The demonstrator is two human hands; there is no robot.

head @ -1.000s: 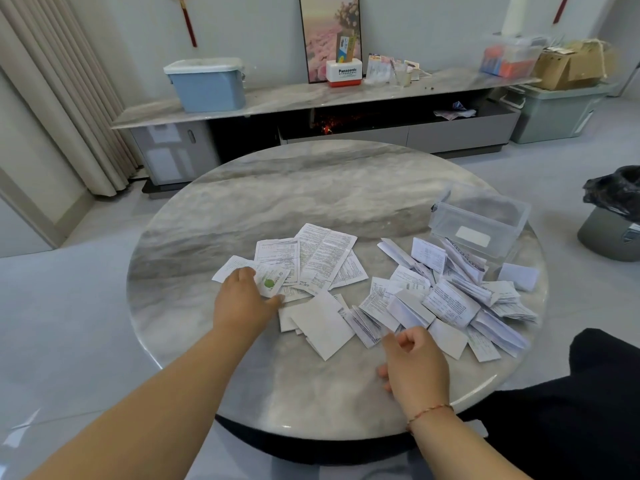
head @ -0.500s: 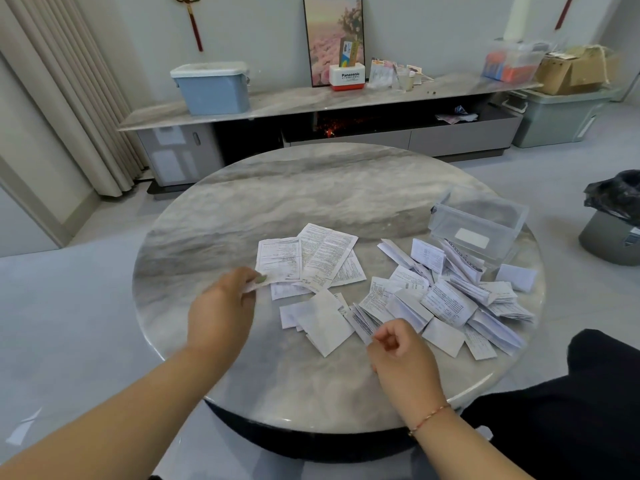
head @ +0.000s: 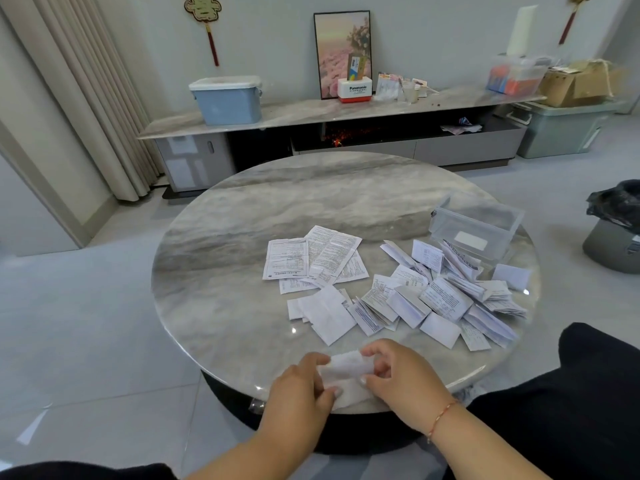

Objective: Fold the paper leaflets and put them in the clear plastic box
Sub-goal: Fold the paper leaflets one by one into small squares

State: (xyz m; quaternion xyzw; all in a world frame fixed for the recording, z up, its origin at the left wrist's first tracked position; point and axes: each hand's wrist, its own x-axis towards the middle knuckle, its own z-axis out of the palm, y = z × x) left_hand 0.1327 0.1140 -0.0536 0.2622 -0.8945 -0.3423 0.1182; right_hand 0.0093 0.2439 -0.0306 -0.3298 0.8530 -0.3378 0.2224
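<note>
Both hands met at the near edge of the round marble surface (head: 242,209), close together with one small white leaflet (head: 346,370) between them. Left hand (head: 299,389) pinched the leaflet's left side, thumb and fingers curled onto the paper. Right hand (head: 403,379) gripped its right side, fingers curled over the top edge. Leaflet looked blurred, partly bent; print not readable. A red string bracelet (head: 441,415) sat on the right wrist.

Clear plastic box (head: 476,226) stood at the far right of the surface, open-topped, a white label on its front wall; contents hard to tell. Just in front of it lay a loose heap of folded leaflets (head: 446,296), overlapping, spread toward the right edge. Flat unfolded leaflets (head: 315,256) lay mid-surface, left of the heap, overlapping each other. A few blank-side papers (head: 325,311) lay nearer, between the flat ones and the hands.

Behind: a low cabinet (head: 346,109) with a blue lidded bin (head: 227,100) and a framed picture (head: 343,50). A black-bagged trash bin (head: 614,226) stood on the floor at right.
</note>
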